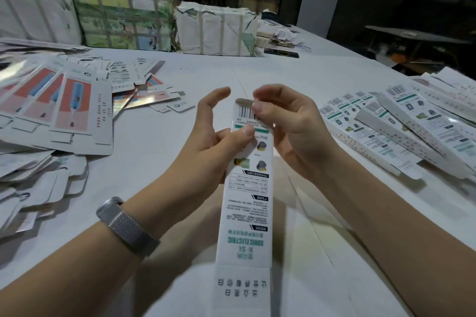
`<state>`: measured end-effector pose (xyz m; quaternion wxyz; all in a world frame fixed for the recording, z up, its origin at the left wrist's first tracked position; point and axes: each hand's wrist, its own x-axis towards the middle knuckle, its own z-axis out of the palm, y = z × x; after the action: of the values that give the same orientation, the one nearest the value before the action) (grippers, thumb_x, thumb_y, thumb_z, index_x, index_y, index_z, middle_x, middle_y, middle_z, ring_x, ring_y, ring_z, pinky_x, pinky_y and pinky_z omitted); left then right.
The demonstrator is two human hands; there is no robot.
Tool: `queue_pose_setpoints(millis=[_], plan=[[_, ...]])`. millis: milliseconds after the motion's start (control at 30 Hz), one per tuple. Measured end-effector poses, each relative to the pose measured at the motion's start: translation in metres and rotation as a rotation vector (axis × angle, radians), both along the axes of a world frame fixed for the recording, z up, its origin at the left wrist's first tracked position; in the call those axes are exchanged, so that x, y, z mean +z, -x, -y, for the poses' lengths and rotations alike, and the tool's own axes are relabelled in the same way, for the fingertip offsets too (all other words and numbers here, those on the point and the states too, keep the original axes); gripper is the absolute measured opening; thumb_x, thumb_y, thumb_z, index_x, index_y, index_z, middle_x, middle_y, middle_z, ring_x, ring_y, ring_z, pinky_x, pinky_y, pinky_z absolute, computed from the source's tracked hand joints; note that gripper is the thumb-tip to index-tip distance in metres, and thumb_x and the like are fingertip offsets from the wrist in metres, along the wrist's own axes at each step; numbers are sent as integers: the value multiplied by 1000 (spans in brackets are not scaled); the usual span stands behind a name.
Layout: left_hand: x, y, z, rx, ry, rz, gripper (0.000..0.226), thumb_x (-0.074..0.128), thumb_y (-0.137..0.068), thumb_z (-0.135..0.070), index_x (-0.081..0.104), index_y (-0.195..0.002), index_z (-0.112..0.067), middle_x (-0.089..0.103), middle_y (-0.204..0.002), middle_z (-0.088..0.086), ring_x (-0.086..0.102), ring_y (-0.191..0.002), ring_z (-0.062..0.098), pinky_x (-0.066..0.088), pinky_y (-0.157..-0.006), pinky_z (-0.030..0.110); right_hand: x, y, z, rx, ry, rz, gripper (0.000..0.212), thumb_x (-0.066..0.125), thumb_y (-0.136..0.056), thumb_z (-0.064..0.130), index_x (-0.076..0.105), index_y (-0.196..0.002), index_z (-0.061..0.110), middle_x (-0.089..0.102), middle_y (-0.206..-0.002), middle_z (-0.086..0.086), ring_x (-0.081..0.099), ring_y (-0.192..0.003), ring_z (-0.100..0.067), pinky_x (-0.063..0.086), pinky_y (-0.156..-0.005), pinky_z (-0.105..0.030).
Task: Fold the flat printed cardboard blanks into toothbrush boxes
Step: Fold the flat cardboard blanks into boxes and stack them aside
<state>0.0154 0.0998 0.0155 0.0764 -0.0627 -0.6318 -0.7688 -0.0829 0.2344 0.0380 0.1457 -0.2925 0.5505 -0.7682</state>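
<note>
A long white box [247,188] is being held lengthwise above the middle of the white table [283,69], its printed back panel facing the camera and its barcode end pointing away. The left hand [219,141] is gripping the box from the side, thumb pressing on the green stripe below the barcode while the forefinger is arching free above. The right hand [288,123] is pinching the far end, thumb lying across the barcode and curled fingers reaching over the rounded end flap [243,101]. A metal mesh watch band [127,226] is circling the left wrist. Flat blanks [77,108] with red and pink panels are lying fanned out at left; folded boxes [401,123] are piling up at right. Wrapped bundles [216,31] are standing along the far edge.
</note>
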Motion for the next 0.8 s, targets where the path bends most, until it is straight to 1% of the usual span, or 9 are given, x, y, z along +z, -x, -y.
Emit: queue_pose_setpoints(millis=[33, 100, 167, 233, 300, 433, 600, 700, 800], plan=[[1, -1, 0, 0, 0, 8, 62, 62, -83, -34, 30, -135, -44, 68, -97, 29, 67, -67, 27, 57, -58, 36, 2, 0, -1, 4, -19, 7, 6, 63, -88, 5, 65, -85, 10, 64, -79, -1, 65, -80, -19, 55, -68, -28], [2, -1, -1, -13, -5, 22, 63, 61, -81, -31, 31, -135, -41, 70, -94, 23, 68, -67, 25, 58, -57, 35, 4, 2, -4, -4, -102, 10, 17, 58, -94, 14, 62, -79, 7, 63, -72, -1, 63, -74, -16, 53, -64, -27], [2, -1, 0, -34, 3, 21, 61, 61, -81, -29, 34, -135, -39, 72, -90, 15, 69, -68, 24, 59, -58, 35, 7, 4, -6, 16, -194, 1, 15, 59, -92, 18, 64, -85, 6, 63, -73, -4, 62, -76, -19, 54, -65, -29], [3, -2, 2, -60, 11, 20, 59, 61, -82, -27, 36, -134, -40, 71, -91, 17, 71, -71, 25, 59, -59, 35, 9, 5, -8, 67, -238, -20, 17, 60, -85, 22, 68, -90, 7, 65, -78, -5, 62, -80, -22, 54, -69, -33], [4, -3, 4, -88, 5, 20, 58, 64, -86, -26, 36, -134, -42, 70, -95, 22, 72, -73, 26, 60, -58, 36, 12, 7, -12, 104, -241, -46, 18, 61, -83, 20, 72, -89, 8, 69, -78, -6, 64, -78, -22, 58, -68, -32], [3, -5, 7, -156, 4, 17, 61, 63, -88, -24, 35, -136, -48, 73, -99, 14, 73, -78, 26, 57, -59, 33, 15, 9, -16, 86, -232, -96, 10, 66, -81, 11, 75, -82, 9, 73, -78, -10, 69, -75, -22, 59, -67, -32], [3, -4, 11, -184, 62, 0, 63, 63, -88, -24, 35, -138, -50, 74, -99, 9, 73, -77, 23, 58, -61, 32, 12, 11, -16, -12, -226, -208, 17, 62, -90, 0, 70, -76, 5, 70, -68, -5, 67, -66, -18, 53, -56, -27], [3, -3, 11, -184, 85, 7, 65, 63, -87, -26, 35, -140, -50, 74, -102, 10, 73, -80, 24, 58, -63, 34, 14, 12, -21, 26, -258, -221, 19, 61, -91, 1, 70, -75, 5, 72, -70, -7, 69, -70, -20, 54, -58, -27], [3, -4, 10, -189, 56, 3, 60, 63, -86, -26, 40, -139, -43, 72, -108, 16, 72, -87, 28, 58, -66, 35, 18, 15, -25, 63, -280, -227, 19, 64, -86, 5, 74, -70, 11, 73, -73, -10, 70, -73, -24, 57, -59, -30]])
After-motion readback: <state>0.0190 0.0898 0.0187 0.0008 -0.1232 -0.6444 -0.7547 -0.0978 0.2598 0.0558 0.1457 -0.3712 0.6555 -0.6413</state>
